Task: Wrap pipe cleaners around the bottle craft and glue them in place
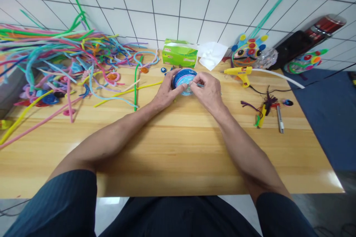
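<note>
A round piece wound in rings of dark blue, light blue and pink pipe cleaner is held up at the middle of the table. My left hand is wrapped around its left side, thumb on the front face. At its right edge my right hand is closed in a pinch. A short bit of light blue pipe cleaner shows beneath those fingers; its ends are hidden. Close by on the left lie a green pipe cleaner, a yellow pipe cleaner and a small dark blue button-like piece.
A heap of coloured pipe cleaners covers the left side. Behind my hands stand a green tissue box and a white tissue. To the right are a yellow glue gun, a decorated face figure, yellow-handled scissors and a cutter knife.
</note>
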Tool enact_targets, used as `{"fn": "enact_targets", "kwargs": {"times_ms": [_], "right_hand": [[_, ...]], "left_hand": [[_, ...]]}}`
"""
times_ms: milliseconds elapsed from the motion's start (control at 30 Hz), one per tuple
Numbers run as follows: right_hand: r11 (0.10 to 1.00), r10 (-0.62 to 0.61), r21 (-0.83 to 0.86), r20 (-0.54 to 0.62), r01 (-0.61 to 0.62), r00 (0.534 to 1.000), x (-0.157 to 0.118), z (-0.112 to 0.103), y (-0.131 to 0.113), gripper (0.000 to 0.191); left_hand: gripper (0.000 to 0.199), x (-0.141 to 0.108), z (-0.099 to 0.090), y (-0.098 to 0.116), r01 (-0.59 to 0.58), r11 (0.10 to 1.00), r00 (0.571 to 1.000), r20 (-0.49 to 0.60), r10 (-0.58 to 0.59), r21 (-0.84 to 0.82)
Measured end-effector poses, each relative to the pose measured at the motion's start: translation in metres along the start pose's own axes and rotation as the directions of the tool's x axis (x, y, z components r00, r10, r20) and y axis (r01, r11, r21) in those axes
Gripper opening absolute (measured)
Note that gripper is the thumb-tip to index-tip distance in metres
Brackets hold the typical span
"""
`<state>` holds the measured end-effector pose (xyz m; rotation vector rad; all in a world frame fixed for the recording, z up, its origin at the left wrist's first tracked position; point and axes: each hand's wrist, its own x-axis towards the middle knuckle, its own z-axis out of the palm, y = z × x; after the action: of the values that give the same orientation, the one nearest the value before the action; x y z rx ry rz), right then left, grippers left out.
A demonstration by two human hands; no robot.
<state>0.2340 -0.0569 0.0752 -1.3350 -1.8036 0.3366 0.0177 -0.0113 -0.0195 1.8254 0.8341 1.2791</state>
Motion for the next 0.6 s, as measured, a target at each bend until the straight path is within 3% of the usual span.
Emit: {"fn": "enact_targets", "kwargs": {"times_ms": [233,400,600], "right_hand": [[0.999,0.038,-0.011,0.022,-0.038,0.999,0.003,-0.006,-0.001,0.021],[0.987,0.098,0.113,0.113,-0.111,0.989,0.008,-0.023,0.009,0.010],[0.956,0.192,0.192,0.162,-0.222,0.968,0.014,-0.028,0.015,0.015]], "left_hand": [[0.098,0.012,-0.004,0.007,0.061,0.995,0.994,0.091,-0.054,-0.078],[0.106,0.018,0.003,-0.003,0.066,0.997,0.998,-0.002,-0.067,-0.047],[0.092,0.016,0.004,-0.011,0.026,1.000,1.000,-0.014,-0.026,-0.013]]}}
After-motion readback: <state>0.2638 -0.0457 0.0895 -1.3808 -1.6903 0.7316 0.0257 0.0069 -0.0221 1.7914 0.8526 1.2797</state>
